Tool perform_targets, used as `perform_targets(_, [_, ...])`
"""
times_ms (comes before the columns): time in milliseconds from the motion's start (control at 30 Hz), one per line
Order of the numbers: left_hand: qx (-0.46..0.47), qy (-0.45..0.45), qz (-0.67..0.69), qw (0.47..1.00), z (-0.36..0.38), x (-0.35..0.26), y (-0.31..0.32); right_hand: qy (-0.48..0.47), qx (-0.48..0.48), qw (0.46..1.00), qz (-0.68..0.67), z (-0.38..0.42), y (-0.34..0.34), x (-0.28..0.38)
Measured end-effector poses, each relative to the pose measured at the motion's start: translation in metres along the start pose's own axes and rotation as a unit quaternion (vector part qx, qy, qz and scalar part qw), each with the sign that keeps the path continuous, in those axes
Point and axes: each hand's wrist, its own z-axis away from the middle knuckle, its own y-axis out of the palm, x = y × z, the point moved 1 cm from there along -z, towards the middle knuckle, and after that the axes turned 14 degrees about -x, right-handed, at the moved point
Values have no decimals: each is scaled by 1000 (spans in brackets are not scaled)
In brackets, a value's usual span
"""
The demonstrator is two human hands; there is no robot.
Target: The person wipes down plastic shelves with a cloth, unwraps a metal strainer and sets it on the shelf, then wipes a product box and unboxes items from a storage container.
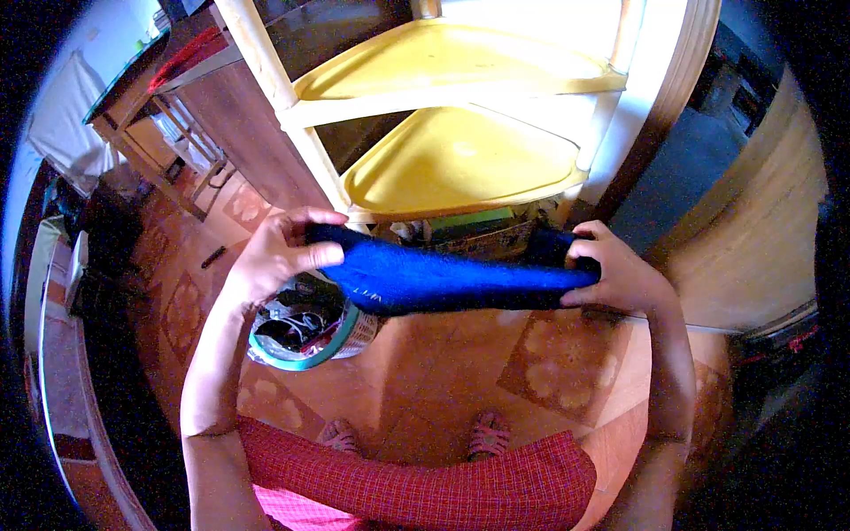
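Note:
A blue sock [443, 274] with darker ends and small pale lettering is stretched sideways between my two hands, in the air in front of the corner shelf. My left hand [282, 252] pinches its dark left end between thumb and fingers. At the other end, my right hand [615, 270] grips the sock with curled fingers; dark fabric bunches beside them. Below my left hand stands a round basket [359, 334] with a teal rim, and dark items and cords inside it.
A yellow corner shelf [469, 164] stands ahead, with boxes [478, 234] under its lower tier. To the right is a wooden door [753, 203]. A wooden cabinet [252, 128] stands left. Red checked cloth [425, 482] and my sandalled feet [489, 435] show below.

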Motion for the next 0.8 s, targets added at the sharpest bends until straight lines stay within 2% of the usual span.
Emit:
perform_targets(33, [28, 2, 24, 999, 7, -5, 4, -17, -18, 1000, 13, -1, 4, -11])
perform_targets(67, [16, 82, -81, 993, 7, -1, 9, -16, -17, 1000, 13, -1, 2, -14])
perform_targets(133, [-11, 221, -284, 933, 5, 4, 15, -143, -109, 980, 82, -4, -6, -8])
perform_targets(167, [-43, 205, -317, 925, 1, 9, 17, -144, -108, 980, 82, -5, -5, -7])
perform_targets(200, [-44, 205, -317, 925, 0, 11, 20, 12, -99, 995, -8, -6, -4, -10])
perform_targets(233, [-77, 255, -316, 911, -1, 12, 22, 169, -88, 977, -98, -6, -1, -13])
perform_targets(267, [-109, 303, -313, 893, -3, 13, 26, 320, -73, 926, -186, -4, 4, -15])
perform_targets(300, [-96, 201, -246, 943, -4, 20, 33, 316, -164, 919, -167, -4, 19, -19])
perform_targets(333, [-64, 78, -196, 975, -2, 14, 41, 317, -164, 919, -166, -4, 35, -21])
perform_targets(367, [-45, -50, -80, 994, -1, 16, 52, 350, -165, 869, -308, -5, 52, -21])
perform_targets(400, [-26, -175, 38, 983, 1, 17, 64, 373, -161, 799, -443, -6, 65, -12])
perform_targets(467, [41, -279, 295, 913, 6, 19, 96, 343, -127, 784, -501, -7, 57, 73])
perform_targets(500, [49, -314, 305, 898, 9, 30, 108, 147, -151, 887, -410, -5, 80, 72])
perform_targets(533, [79, -232, 334, 910, 16, 38, 118, -56, -164, 940, -294, -2, 102, 70])
perform_targets(600, [51, -260, 414, 871, 28, 36, 134, -66, -250, 960, -103, -2, 109, 103])
perform_targets(633, [48, -274, 407, 870, 30, 24, 138, -28, -262, 956, -130, -3, 122, 98])
perform_targets(667, [102, -245, 321, 909, 25, 25, 134, -19, -319, 930, -182, -5, 135, 86])
perform_targets(733, [91, -231, 311, 918, 24, 13, 131, 133, -298, 879, -348, 0, 155, 48])
perform_targets(767, [96, -164, 279, 941, 18, 19, 125, 202, -299, 883, -301, 3, 163, 18])
perform_targets(800, [100, -95, 244, 960, 12, 27, 113, 240, -307, 834, -391, -7, 145, 20])
